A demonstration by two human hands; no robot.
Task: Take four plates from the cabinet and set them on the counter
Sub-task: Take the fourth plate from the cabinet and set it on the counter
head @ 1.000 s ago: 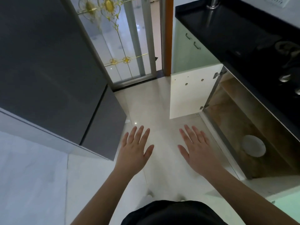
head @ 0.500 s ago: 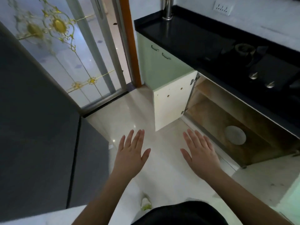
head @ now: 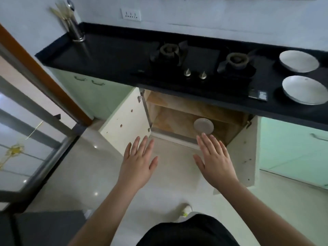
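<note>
Currently: left hand flat, fingers spread, empty | right hand likewise | plate in open cabinet | two plates at worktop right end

The near edge of the plate in the cabinet is covered by the fingertips of the right hand. Whether it is one plate or a stack cannot be told. The cabinet's upper part is hidden under the black surface. The front plate on the surface is cut off by the right edge. The shoe is partly hidden behind dark clothing. The utensils in the holder are too blurred to identify.
</note>
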